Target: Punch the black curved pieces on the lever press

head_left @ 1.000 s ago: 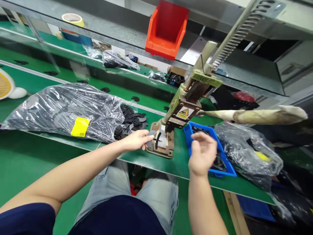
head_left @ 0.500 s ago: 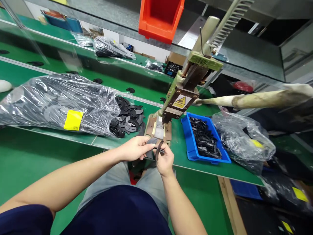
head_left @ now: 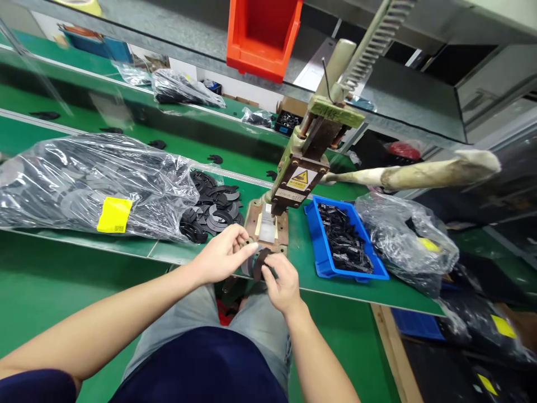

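Note:
In front of the lever press, near the table's front edge, my right hand grips a dark curved flat piece by its right side. Just left of that piece shows a grey curved flat piece, partly covered; whether the two touch is unclear. My left hand hovers by the press base's front left corner, thumb stretched toward the pieces and apart from the half-curled fingers, with nothing visible in it. Between the press's rusty base plate and ram lies a pale metal fixture.
A pile of black curved pieces spills from a clear bag on the left. To the right stand a blue bin of small black parts and another plastic bag. The press handle juts right; an orange bin sits above.
My left hand has come off the grey piece and moved slightly left, its thumb lifting. The dark piece in my right hand has turned and moved a little left. The camera view has shifted slightly.

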`<state>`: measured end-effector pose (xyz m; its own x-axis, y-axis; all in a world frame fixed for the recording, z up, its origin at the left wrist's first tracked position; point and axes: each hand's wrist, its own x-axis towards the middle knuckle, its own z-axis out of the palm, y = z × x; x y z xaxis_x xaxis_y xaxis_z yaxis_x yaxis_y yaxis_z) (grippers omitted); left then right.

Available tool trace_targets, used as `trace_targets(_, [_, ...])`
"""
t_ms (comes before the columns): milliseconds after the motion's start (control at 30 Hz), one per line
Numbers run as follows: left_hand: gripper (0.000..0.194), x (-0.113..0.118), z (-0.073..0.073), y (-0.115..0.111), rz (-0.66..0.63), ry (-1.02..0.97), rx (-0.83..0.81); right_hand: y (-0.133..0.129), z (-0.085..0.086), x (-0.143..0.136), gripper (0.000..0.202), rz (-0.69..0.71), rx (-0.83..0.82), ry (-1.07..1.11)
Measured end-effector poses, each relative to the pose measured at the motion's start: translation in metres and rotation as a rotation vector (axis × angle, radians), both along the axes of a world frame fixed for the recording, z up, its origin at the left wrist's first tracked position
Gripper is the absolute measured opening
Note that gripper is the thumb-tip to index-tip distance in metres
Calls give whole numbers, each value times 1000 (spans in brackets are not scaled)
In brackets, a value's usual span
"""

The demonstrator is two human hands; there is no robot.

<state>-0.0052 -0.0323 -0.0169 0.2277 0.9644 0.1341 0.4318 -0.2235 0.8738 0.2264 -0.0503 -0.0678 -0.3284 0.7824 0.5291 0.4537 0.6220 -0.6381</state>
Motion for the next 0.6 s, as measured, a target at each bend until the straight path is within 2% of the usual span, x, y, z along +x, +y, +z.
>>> trace_targets(100, [28,8,6,-10,-75,141,238,-3,-2,1,15,-9,65,-30])
trace_targets(167, [33,15,4,-13,-139,198,262,-5,-2,1,17,-9,95,-55])
trace_targets(267, [43,25,-7,-12,-129,148,182,-8,1,2,21,-9,125,-83])
trace_targets(433, [51,34,-26,-7,-176,-86,-70,-16,6,8,24,-24,153,-78])
trace_targets(533, [53,37,-26,-8,-208,-170,-159,-21,8,12,23,-45,148,-63])
trace_targets(600, [52,39,-23,-9,-193,-182,-133,-22,9,14,22,-63,138,-51])
